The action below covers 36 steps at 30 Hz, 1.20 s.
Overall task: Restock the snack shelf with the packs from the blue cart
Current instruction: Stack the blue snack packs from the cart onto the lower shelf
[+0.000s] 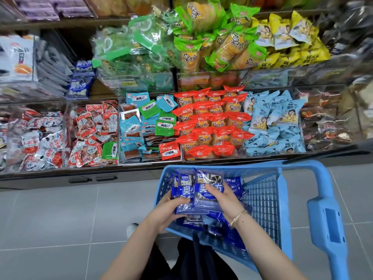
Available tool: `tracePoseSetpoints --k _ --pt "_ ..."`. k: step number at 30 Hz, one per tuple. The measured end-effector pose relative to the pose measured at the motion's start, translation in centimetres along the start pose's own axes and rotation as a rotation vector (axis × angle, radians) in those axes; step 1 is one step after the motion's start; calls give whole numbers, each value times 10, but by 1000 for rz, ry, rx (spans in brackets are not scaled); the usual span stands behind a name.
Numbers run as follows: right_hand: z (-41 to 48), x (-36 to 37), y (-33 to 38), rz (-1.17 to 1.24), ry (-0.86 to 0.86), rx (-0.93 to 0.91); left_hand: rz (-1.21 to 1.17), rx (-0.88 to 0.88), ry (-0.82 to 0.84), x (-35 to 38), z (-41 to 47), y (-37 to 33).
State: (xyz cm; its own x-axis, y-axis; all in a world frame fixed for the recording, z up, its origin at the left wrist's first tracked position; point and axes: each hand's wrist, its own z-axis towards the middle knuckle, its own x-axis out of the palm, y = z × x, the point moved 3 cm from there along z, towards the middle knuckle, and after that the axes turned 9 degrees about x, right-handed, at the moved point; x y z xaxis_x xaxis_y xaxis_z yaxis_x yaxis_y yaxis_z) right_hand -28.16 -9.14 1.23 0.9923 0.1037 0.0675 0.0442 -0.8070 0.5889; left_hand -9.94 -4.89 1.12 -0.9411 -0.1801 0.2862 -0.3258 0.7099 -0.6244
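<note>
Blue packs [198,190] in a small fanned stack, pinched from both sides: left hand [170,208] curled round the near-left edge, right hand [223,200] wrapped on the right edge with thumb across the front pack. Held just above the blue cart [260,201], over more loose packs [232,237] of the same kind lying in its basket. Long axis of the stack pointing away from the body, printed tops toward the snack shelf [101,170]. Matching packs [80,81] standing in a bin up and to the left of the hands, well apart, beyond the lower row of bins. Left hand on the nearer side; probably a lift forward and leftward over those front bins.
</note>
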Motion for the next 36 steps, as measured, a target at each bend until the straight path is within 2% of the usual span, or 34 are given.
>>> tracePoseSetpoints --k 5,9,12,18,23,28,33,36 --pt "6 12 0 110 -137 129 -53 58 -93 -41 -10 -12" --pt "2 34 1 161 -145 246 -160 104 -231 -100 -29 -23" --pt "-2 64 3 241 -54 230 -232 139 -314 -154 -51 -30" --pt "-14 141 11 344 -53 89 -251 208 -382 -266 -97 -45" --pt "-14 209 8 353 -89 81 -258 272 -434 -337 -123 -64" --pt "-5 259 11 223 -108 100 -315 336 -473 -374 -132 -80" --pt "11 284 38 194 -165 86 -350 336 -500 -389 -125 -98" --pt "25 299 59 201 -122 72 -381 356 -522 -392 -117 -117"
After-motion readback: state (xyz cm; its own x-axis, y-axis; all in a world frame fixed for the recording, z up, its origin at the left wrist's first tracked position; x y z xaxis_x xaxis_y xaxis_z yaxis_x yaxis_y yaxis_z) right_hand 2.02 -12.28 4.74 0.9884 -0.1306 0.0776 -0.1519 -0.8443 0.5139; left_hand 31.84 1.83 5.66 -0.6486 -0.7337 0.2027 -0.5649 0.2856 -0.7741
